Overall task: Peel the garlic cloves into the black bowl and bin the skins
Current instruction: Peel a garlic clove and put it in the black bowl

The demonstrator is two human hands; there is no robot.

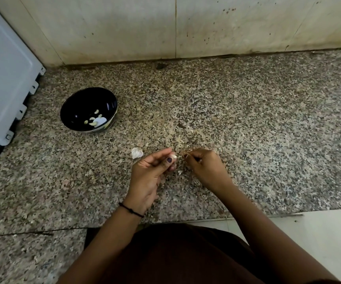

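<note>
One clove (173, 156) pinched, left hand (151, 171); right hand (204, 167) perhaps gripping skin (186, 155).

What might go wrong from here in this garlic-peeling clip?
The black bowl sits apart, up and to the left, so the garlic clove pinched in the left hand may drop in transit. Skin scraps lie on the speckled granite counter, where they blend in; no bin is in view, so some may be missed.
</note>
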